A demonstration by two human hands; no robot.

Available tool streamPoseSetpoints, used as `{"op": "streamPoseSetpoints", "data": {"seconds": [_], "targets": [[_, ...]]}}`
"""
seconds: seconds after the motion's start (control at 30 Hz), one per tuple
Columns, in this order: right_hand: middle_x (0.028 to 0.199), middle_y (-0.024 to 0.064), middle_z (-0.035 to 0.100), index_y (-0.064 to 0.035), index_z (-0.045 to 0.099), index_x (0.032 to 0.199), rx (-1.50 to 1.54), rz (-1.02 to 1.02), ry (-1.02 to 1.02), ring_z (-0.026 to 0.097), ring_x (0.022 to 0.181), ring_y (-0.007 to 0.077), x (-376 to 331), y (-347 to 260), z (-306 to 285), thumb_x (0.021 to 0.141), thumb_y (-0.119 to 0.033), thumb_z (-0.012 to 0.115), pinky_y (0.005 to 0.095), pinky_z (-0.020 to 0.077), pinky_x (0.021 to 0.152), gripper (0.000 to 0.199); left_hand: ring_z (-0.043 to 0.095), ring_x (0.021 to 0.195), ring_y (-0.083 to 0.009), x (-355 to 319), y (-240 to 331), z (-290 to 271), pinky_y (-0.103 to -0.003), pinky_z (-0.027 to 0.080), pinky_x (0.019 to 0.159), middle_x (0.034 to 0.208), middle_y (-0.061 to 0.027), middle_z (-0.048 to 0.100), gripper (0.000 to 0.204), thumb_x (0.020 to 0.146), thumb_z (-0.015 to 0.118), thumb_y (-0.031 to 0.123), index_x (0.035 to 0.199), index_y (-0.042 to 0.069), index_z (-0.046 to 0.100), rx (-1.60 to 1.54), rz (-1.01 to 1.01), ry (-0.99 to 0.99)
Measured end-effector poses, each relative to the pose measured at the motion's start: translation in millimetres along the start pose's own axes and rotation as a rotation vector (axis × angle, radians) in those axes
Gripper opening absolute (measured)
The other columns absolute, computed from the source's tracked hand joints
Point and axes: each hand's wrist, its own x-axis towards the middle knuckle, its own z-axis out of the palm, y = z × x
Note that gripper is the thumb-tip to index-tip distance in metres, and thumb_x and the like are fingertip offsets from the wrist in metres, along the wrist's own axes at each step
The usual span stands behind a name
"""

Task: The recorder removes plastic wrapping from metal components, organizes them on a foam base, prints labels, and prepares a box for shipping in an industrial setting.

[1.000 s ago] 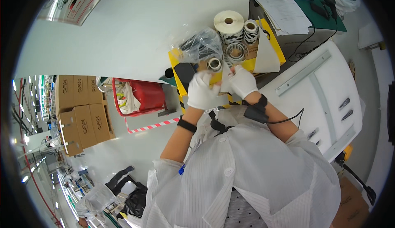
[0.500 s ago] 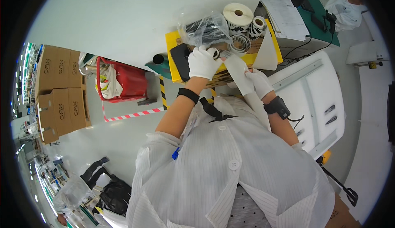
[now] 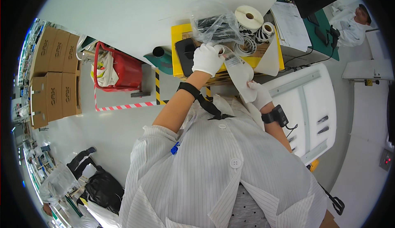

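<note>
My left hand (image 3: 207, 59), in a white glove, grips a small roll of white label tape (image 3: 221, 49) above a yellow table (image 3: 177, 51). A long strip of label backing (image 3: 238, 72) runs from the roll down to my right hand (image 3: 256, 94), also gloved, which pinches the strip's lower end. A black band sits on each wrist. A clear plastic bag with dark parts (image 3: 214, 23) lies just beyond my left hand, and a black flat device (image 3: 185, 55) lies beside it.
Several label rolls (image 3: 249, 17) stand on the yellow table. A red bin (image 3: 117, 68) and a green funnel-shaped item (image 3: 159, 57) are to the left, cardboard boxes (image 3: 51, 76) farther left, a white cabinet (image 3: 311, 108) to the right. A person in white (image 3: 349, 22) sits at a green desk.
My hands have drawn apart: the right hand pulled the strip down toward my body while the left kept the roll over the table. The view has shifted and come closer.
</note>
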Motion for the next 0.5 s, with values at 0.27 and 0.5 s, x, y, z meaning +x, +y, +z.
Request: {"op": "streamPoseSetpoints", "data": {"seconds": [0.27,0.5], "targets": [[0.1,0.009,0.061,-0.0009,0.054,0.105,0.024,0.03,-0.025,0.062,0.092,0.0208,-1.1,3.4,-8.3,0.088,-0.009,0.055,0.0303,0.0504,0.083,0.018,0.061,0.083,-0.0319,1.4,-3.5,2.3,-0.042,0.051,0.07,0.09,-0.0115,0.064,0.023,0.076,0.068,0.031,0.088,0.011,0.067,-0.101,-0.009,-0.009],[0.095,0.0069,0.061,-0.0046,0.055,0.1,0.004,0.004,0.059,0.062,0.084,0.0199,-10.2,-1.0,13.6,0.088,-0.011,0.056,0.0307,0.0527,0.075,0.013,0.063,0.082,-0.0342,2.4,-6.4,6.0,-0.043,0.051,0.07,0.09,-0.0133,0.064,0.022,0.078,0.066,0.028,0.09,0.01,0.066,-0.127,-0.098,-0.106]]}}
